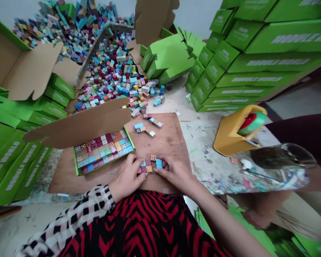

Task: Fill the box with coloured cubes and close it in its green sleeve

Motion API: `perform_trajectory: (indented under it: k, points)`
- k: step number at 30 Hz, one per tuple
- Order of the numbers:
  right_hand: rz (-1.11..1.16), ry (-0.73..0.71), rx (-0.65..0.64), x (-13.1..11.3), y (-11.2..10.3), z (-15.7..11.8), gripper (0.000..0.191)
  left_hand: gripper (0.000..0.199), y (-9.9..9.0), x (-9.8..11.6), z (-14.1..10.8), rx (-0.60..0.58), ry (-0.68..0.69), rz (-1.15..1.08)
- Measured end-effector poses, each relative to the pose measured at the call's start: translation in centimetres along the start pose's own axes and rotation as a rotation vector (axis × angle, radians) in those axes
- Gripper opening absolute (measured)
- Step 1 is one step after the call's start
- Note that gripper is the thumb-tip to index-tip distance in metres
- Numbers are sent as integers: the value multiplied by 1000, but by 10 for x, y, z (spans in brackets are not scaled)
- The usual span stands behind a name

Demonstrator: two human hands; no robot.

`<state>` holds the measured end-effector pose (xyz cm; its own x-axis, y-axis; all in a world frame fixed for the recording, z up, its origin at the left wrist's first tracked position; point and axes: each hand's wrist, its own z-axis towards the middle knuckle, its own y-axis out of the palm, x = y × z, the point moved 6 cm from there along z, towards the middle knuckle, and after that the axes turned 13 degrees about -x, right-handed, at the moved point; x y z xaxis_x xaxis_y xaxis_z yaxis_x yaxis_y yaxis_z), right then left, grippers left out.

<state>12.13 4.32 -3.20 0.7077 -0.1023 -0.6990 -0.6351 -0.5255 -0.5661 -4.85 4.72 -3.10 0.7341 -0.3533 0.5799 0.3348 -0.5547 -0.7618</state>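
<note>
My left hand has its thumb and forefinger closed around a small group of maroon and tan patterned blocks on the brown board. My right hand pinches a pair of bright blue blocks just to the right of that group. A leopard-spotted block lies between the two, slightly farther back. Behind my left hand stands an open green box, its brown lid raised, with rows of patterned blocks inside. Several loose blocks sit farther up the board.
A large heap of mixed blocks covers the back of the table. Green boxes are stacked at right, and more boxes at left. A yellow tape dispenser and a drinking glass stand on the right. Another person's hand shows below the glass.
</note>
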Motion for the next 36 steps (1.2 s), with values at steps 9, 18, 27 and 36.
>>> perform_trajectory:
  k: [9, 18, 27, 36]
  points:
    - [8, 106, 88, 6, -4, 8, 27, 37, -2, 1, -1, -10, 0, -10]
    - [-146, 26, -13, -1, -2, -5, 19, 41, -2, -1, -1, -3, 1, -40]
    - [-587, -157, 31, -36, -7, 11, 30, 47, -2, 5, 3, -34, -63, 95]
    - [-581, -134, -49, -33, 2, 11, 24, 38, -3, 4, 6, -31, -62, 93]
